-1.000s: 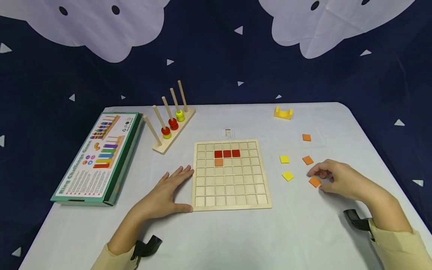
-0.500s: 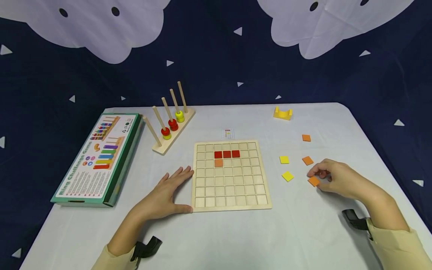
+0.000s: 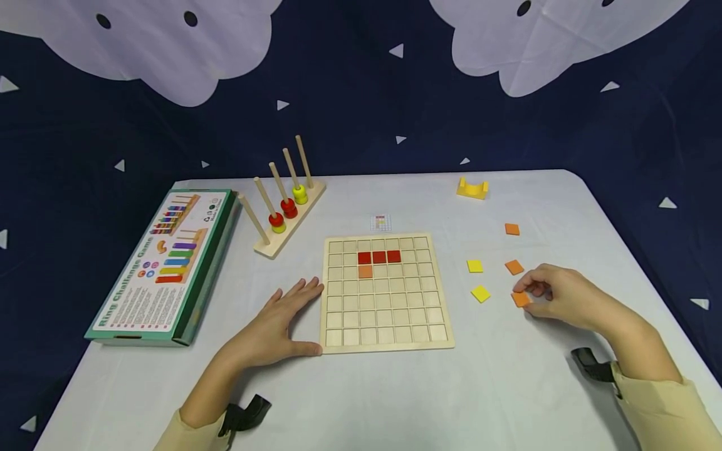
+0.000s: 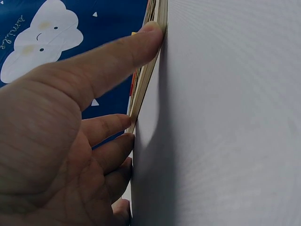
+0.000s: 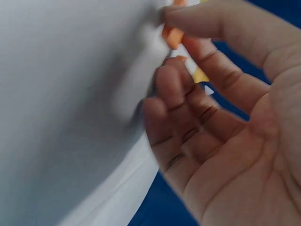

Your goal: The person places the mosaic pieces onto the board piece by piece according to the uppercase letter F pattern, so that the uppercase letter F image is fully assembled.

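Note:
A square wooden grid board (image 3: 386, 349) lies in the middle of the table, with several red tiles (image 3: 379, 257) in a row and one orange tile (image 3: 365, 272) below the leftmost. My left hand (image 3: 276, 326) touches the board's left edge, thumb and fingers spread; the left wrist view shows the thumb (image 4: 117, 54) against that edge. On the right, my right hand (image 3: 570, 297) pinches a loose orange tile (image 3: 521, 299) between thumb and index finger, at table level. In the right wrist view the orange tile (image 5: 174, 37) is partly covered by the thumb.
Two yellow tiles (image 3: 475, 267) and two more orange tiles (image 3: 512, 230) lie right of the board. Behind it is a small pattern card (image 3: 380, 222). A peg stand (image 3: 290, 235) with rings, a green box (image 3: 163, 263) and a yellow cradle-shaped block (image 3: 472, 188) surround these.
My right hand's thumb and the orange tile at its fingertips have shifted slightly left and away from me. My left hand stays on the board's edge.

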The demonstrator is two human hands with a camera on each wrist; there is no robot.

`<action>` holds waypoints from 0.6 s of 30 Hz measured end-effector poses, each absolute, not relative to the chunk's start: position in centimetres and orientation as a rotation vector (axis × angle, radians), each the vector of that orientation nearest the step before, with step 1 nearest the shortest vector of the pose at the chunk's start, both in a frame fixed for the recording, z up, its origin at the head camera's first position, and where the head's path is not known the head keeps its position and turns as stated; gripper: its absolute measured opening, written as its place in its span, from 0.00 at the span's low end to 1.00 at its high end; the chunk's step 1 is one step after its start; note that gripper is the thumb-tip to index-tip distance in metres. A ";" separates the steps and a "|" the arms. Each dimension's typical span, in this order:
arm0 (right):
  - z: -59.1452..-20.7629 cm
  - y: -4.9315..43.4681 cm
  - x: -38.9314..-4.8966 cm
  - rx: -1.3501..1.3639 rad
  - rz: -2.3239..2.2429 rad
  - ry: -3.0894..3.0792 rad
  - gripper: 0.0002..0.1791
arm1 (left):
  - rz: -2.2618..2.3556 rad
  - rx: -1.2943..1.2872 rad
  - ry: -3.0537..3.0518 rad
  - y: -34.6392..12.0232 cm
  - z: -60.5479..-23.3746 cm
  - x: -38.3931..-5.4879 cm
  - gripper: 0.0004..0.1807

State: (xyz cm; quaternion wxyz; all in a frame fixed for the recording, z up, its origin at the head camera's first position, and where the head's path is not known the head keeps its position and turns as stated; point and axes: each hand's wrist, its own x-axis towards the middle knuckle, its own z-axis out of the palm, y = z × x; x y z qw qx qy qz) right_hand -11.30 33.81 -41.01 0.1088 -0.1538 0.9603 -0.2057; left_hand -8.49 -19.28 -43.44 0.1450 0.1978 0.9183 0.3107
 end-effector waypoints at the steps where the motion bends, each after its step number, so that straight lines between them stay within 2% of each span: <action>1: -41.0 33.7 -11.4 -0.445 -0.607 2.823 0.16 | 0.894 0.574 2.646 -19.3 -43.5 -8.5 0.61; 9: -41.0 32.8 -11.7 -0.449 -0.604 2.842 0.16 | 0.877 0.577 2.650 -19.3 -43.5 -8.5 0.61; 18: -40.2 30.4 -12.5 -0.610 -0.658 2.921 0.16 | 0.874 0.582 2.654 -19.3 -43.5 -8.6 0.61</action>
